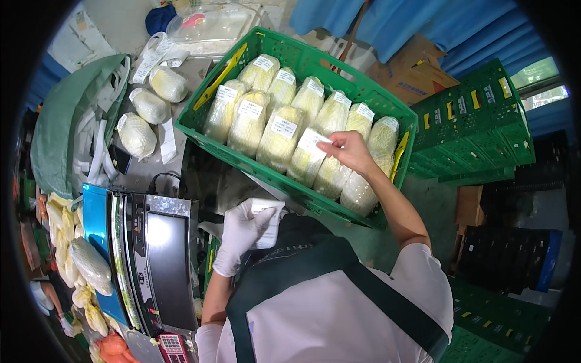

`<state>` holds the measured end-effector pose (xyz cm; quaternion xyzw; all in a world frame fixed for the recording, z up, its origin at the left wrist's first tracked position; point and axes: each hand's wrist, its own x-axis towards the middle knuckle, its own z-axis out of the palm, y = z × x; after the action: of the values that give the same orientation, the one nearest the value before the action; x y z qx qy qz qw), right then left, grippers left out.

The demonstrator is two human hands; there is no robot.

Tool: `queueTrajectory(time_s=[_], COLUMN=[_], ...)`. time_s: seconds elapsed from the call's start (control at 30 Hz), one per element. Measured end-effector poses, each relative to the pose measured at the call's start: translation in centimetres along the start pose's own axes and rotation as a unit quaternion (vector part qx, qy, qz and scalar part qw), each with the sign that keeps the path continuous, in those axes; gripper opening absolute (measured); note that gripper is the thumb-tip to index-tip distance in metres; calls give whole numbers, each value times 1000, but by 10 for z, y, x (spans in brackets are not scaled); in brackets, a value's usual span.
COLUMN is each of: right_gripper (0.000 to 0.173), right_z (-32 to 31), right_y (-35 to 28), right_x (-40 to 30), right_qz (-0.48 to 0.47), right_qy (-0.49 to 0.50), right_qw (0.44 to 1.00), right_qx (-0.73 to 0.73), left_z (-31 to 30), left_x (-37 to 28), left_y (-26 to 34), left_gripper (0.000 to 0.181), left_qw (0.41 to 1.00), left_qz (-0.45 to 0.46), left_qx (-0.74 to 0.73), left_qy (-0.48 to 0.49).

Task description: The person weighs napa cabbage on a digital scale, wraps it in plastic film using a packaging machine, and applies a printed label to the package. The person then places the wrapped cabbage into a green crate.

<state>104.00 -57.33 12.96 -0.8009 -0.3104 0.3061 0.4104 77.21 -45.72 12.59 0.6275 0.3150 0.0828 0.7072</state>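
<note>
My left hand [238, 233], in a white glove, grips a folded strip of printed white labels [268, 229] in front of my apron. My bare right hand [349, 152] reaches over the green plastic crate [233, 156]. Its thumb and fingertips pinch the edge of a white label [310, 139] at the upper end of a wrapped napa cabbage [305, 167]; whether the label is fully stuck down I cannot tell. Several film-wrapped cabbages stand in two rows, most with labels. Two front-row cabbages at the right, including one [332, 178] beneath my forearm, show no label.
Three netted cabbages [150, 106] and label strips [152, 56] lie on the metal table at left. Nearer stands a machine with a dark plate [169, 272]. Stacked green crates [472, 122] and a cardboard box [408, 75] stand right. A co-worker's gloved hand [67, 327] shows lower left.
</note>
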Motion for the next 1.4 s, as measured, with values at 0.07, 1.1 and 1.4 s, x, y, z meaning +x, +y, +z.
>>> queueTrajectory(time_s=[0.07,1.1,1.4], right_gripper=[37,41,56], right_z=[9,-38,-13], right_y=[35,78,70], right_x=[13,-14,-5], right_qz=[9,30,20], right_qy=[-23,13,107], right_qw=[991,976,853], right_qx=[-131,-214,-511], left_z=[-13,18,26], left_x=[3,6,0], left_y=[-18,1,25], left_gripper=[20,17,18], left_qw=[990,966,973], left_qz=[124,189,199], left_qx=[57,118,46], left_qy=[-46,-131,-107])
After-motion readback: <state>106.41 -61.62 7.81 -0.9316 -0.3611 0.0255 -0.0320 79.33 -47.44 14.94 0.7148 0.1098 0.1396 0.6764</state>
